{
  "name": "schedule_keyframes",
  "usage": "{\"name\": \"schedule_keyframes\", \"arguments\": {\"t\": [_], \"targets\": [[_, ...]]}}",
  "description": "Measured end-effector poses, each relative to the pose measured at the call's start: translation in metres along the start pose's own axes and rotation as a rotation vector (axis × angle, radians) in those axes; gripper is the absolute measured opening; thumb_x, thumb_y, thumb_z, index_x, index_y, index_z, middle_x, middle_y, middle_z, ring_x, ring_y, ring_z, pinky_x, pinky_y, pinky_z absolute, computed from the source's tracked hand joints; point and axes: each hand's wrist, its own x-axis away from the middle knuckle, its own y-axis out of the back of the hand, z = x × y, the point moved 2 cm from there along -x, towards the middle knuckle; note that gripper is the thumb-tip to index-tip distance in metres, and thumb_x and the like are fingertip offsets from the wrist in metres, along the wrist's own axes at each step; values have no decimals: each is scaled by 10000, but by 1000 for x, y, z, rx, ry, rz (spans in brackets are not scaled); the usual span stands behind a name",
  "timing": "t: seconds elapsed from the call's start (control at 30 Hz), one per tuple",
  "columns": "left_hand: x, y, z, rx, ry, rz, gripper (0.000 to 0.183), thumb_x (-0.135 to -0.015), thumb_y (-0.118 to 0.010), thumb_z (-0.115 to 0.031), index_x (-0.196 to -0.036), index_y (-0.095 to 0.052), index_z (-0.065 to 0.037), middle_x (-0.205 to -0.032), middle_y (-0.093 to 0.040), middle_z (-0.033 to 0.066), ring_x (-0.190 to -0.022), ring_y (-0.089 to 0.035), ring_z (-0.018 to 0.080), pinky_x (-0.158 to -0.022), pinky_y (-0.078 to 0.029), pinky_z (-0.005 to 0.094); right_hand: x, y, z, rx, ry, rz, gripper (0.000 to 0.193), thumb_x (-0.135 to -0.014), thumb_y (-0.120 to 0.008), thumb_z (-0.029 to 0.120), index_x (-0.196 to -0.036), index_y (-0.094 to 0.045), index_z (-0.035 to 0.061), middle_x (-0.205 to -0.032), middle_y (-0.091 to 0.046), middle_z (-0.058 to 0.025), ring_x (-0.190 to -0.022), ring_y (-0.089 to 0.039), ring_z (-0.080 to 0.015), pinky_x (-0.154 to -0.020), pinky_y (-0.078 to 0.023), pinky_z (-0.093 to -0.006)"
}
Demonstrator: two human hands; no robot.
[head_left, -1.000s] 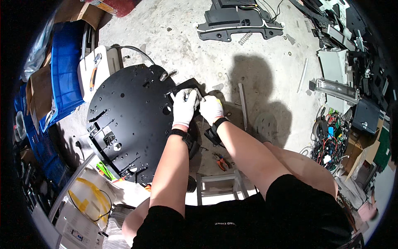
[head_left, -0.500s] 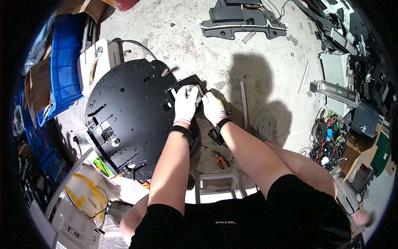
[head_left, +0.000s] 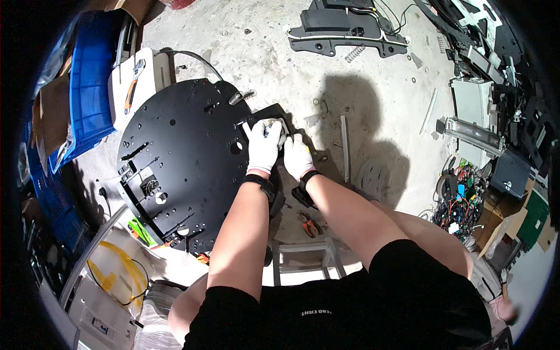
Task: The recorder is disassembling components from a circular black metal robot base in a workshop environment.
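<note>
Both my hands wear white gloves and work at the right edge of a large round black plate [head_left: 186, 151] that has holes and small fittings. My left hand [head_left: 264, 146] rests on a black block-like part [head_left: 273, 111] fixed there, its fingers curled round something small and greyish that I cannot make out. Close beside it, my right hand [head_left: 298, 156] is bent with its fingers together at the block's right side. Its fingertips are partly hidden, and whatever they pinch does not show. A clear cylindrical piece [head_left: 242, 97] stands near the plate's upper right rim.
Orange-handled pliers [head_left: 310, 225] lie on the floor near a grey metal stool frame [head_left: 303, 256]. An adjustable wrench [head_left: 134, 87] rests on a white panel beside a blue crate [head_left: 96, 87]. A metal bar [head_left: 345, 149] and tangled wires [head_left: 461, 201] lie to the right.
My right hand has shifted slightly down and turned more upright. My left hand stays at the block with its fingers curled. The whole view has tilted a little.
</note>
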Motion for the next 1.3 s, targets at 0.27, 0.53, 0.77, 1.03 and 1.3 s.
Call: {"name": "schedule_keyframes", "arguments": {"t": [0.27, 0.53, 0.77, 1.03, 1.3], "targets": [[2, -5, -5, -89, -95, -19, 301, -932, -675, -347, -993, -738, -59, -1038, -699, 155, -1194, -513, 372, -1204, -202, 452, -5, 21, 6, 243, 164, 163, 575, -857, -646, 156, -1315, -391, -81, -1081, -670, -335, -1049, -658, -481, -894, -544, -508], [-2, -5, -2, -123, -148, -15, 301, -939, -664, -350, -992, -732, -61, -1005, -707, 145, -1167, -541, 355, -1222, -151, 448, -17, 25, -5, 239, 322, 276, 664, -876, -660, 173, -1363, -329, -132, -1079, -664, -354, -1031, -673, -463, -857, -562, -483], [2, -9, -10, -10, -38, 37, 246, -1006, -652, -257, -1093, -668, -27, -935, -669, 25, -806, -593, 94, -685, -495, 257, -20, 29, -7, 142, 313, 275, 508, -908, -630, 192, -1288, -403, -58, -1045, -680, -331, -1008, -668, -484, -862, -553, -504], [2, -5, -5, -255, -233, -45, 304, -975, -663, -289, -1109, -687, -19, -1005, -712, 108, -952, -646, 200, -885, -506, 323, -4, -15, -1, -119, 49, -285, 467, -1064, -392, 408, -1341, -505, 50, -1273, -615, -280, -1157, -598, -474, -961, -491, -520], [5, 1, -14, -270, -275, -66, 303, -920, -678, -305, -991, -730, -15, -997, -692, 193, -1157, -500, 371, -1090, -351, 429, -36, -17, -15, 110, 110, -140, 548, -1064, -365, 452, -1099, -673, 0, -1075, -683, -304, -1040, -643, -489, -894, -504, -546]]}}
